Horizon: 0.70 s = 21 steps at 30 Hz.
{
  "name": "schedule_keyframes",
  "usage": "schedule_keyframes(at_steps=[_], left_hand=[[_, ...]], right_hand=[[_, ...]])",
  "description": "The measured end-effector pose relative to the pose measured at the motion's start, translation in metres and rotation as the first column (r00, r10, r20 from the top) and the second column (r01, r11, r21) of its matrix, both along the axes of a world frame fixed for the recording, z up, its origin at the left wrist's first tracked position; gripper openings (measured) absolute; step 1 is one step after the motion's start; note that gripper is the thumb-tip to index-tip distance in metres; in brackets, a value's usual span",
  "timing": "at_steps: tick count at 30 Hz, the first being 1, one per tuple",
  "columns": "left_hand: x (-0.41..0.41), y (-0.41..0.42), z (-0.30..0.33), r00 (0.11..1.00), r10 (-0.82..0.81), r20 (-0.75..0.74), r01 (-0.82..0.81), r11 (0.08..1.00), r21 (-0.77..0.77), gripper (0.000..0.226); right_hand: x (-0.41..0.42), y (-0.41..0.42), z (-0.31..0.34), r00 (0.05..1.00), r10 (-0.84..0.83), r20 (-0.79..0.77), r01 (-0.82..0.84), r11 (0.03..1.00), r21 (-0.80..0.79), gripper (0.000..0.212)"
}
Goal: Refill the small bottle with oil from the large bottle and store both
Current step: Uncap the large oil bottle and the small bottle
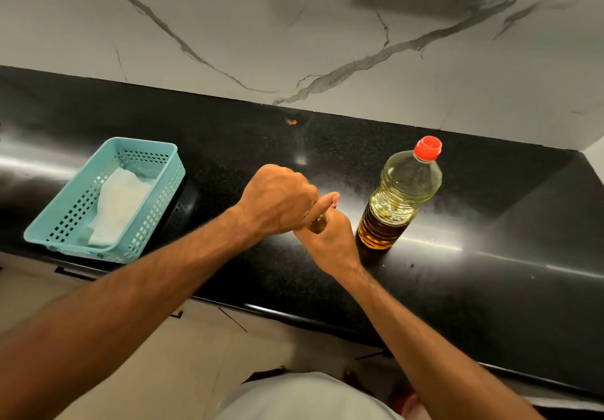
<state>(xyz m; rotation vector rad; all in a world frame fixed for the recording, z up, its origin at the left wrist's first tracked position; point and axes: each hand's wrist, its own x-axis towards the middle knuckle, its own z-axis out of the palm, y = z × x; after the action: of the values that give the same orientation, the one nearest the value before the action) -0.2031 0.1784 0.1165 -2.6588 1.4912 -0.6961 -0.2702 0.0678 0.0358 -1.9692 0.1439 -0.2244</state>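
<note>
The small bottle [318, 224] stands on the black counter between my hands; only a strip of its amber side and a sliver of its red cap show. My right hand [330, 243] grips its body from the near right. My left hand [281, 199] curls over its top, thumb stretched across the cap. The large clear bottle [397, 197] stands upright just right of my hands, red cap on, with amber oil filling its lower part.
A teal plastic basket [157, 200] holding a white cloth [116, 205] sits at the counter's left near the front edge. The black counter [490, 256] runs to a marble wall at the back and a corner at the far right.
</note>
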Motion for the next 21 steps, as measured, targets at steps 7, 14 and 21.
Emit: schedule_keyframes(at_steps=[7,14,21], left_hand=[[-0.018,-0.001,0.0,0.845,0.16,-0.51,-0.256,0.959,-0.124,0.076],[-0.025,0.007,0.005,0.531,-0.278,-0.8,-0.287,0.83,-0.479,0.036],[-0.029,0.001,0.005,0.4,-0.356,-0.844,-0.466,0.714,-0.522,0.047]], right_hand=[[0.004,-0.006,-0.001,0.992,-0.109,0.063,0.11,0.994,-0.014,0.025],[0.015,-0.017,-0.003,0.983,-0.161,0.088,0.156,0.986,0.061,0.035],[0.017,-0.016,0.003,0.989,-0.125,0.077,0.121,0.991,0.065,0.029]])
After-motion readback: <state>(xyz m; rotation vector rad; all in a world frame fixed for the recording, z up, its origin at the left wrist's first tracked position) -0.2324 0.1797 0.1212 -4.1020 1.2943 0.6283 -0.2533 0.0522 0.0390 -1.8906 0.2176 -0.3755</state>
